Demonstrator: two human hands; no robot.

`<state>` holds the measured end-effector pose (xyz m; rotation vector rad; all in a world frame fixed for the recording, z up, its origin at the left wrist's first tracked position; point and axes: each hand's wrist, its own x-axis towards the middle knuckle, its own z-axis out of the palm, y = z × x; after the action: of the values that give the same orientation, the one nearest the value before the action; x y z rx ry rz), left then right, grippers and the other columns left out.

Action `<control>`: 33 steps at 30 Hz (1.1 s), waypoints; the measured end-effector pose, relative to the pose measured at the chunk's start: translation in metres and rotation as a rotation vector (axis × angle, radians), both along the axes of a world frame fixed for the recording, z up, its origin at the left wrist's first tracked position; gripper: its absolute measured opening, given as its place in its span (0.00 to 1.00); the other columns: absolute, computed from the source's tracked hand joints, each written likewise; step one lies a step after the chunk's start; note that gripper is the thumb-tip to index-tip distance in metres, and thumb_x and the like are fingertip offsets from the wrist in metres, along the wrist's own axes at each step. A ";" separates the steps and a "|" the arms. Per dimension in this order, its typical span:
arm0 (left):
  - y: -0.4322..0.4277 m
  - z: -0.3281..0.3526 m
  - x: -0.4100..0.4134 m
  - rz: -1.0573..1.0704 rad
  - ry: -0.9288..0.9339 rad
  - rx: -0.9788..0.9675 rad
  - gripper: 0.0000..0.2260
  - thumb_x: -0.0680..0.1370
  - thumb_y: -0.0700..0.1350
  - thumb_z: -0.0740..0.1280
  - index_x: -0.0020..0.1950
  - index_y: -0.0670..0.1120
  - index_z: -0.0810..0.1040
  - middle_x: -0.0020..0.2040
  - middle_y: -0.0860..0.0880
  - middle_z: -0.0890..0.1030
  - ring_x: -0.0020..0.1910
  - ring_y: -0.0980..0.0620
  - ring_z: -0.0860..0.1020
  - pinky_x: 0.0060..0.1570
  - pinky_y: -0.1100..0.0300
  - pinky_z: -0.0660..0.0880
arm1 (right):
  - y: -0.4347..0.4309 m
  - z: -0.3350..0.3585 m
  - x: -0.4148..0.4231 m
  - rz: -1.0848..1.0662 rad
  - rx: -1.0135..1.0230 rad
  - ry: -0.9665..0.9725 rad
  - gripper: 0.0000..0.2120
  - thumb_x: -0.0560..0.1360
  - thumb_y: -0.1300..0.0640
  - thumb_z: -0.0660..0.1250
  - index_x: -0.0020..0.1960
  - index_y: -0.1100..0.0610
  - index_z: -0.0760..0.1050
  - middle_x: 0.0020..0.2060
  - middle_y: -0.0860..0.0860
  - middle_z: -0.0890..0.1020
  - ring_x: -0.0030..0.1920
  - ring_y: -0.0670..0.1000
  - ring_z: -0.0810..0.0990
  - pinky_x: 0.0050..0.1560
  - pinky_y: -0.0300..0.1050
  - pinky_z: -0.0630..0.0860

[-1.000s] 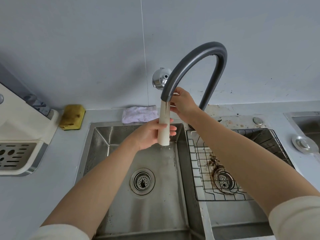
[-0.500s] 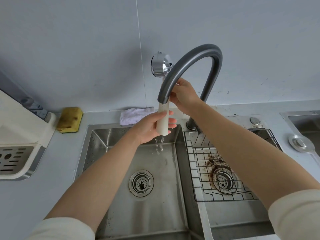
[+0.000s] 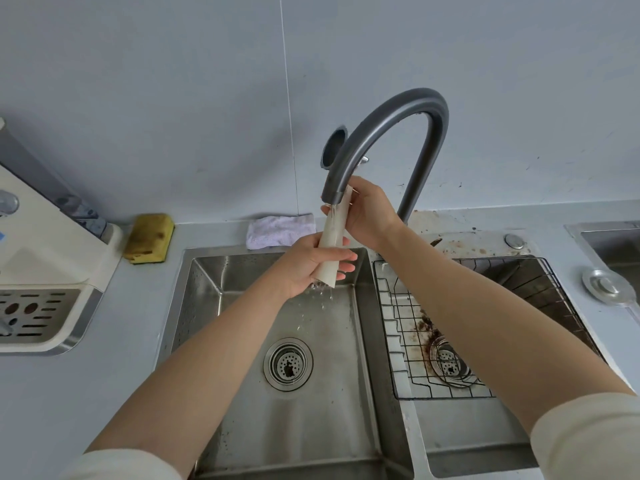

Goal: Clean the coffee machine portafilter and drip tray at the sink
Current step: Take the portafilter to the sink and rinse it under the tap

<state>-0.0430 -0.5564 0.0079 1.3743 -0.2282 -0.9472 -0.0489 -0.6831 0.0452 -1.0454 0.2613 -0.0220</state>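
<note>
I hold the portafilter (image 3: 330, 244) upright under the faucet (image 3: 381, 123) spout, left hand (image 3: 308, 268) wrapped round its cream handle's low end, right hand (image 3: 370, 216) gripping it just below the spout; stiff, wet, probably slippery and top-heavy, so grip the handle firmly.

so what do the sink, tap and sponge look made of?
Sink: stainless steel, brushed, going by the grey sheen and soft reflections. Tap: dark grey matte, probably coated metal, though the look leaves it open. Sponge: yellow foam by its rounded edges, stained brown.
</note>
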 end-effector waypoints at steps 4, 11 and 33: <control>0.009 -0.004 -0.009 0.010 -0.024 0.058 0.10 0.71 0.35 0.70 0.49 0.44 0.74 0.44 0.44 0.80 0.36 0.53 0.82 0.36 0.63 0.78 | 0.010 -0.005 -0.007 -0.005 0.044 -0.013 0.08 0.79 0.61 0.56 0.45 0.55 0.73 0.34 0.51 0.73 0.33 0.48 0.70 0.41 0.42 0.69; 0.021 -0.004 -0.017 -0.052 0.050 0.051 0.09 0.72 0.35 0.68 0.50 0.45 0.75 0.41 0.47 0.83 0.36 0.53 0.83 0.42 0.60 0.78 | 0.020 -0.019 -0.014 -0.051 0.178 0.115 0.06 0.78 0.64 0.56 0.44 0.58 0.68 0.34 0.53 0.73 0.32 0.48 0.73 0.37 0.41 0.73; 0.053 -0.041 -0.068 0.021 0.131 0.146 0.07 0.73 0.33 0.65 0.49 0.41 0.74 0.26 0.49 0.73 0.23 0.52 0.71 0.26 0.62 0.70 | 0.044 -0.063 -0.052 0.068 0.273 0.242 0.06 0.78 0.62 0.57 0.46 0.61 0.71 0.34 0.55 0.78 0.31 0.51 0.80 0.42 0.47 0.76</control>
<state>-0.1106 -0.5039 -0.0330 1.4380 -0.0464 -1.0490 -0.1012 -0.6390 -0.0177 -0.7835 0.4359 0.1977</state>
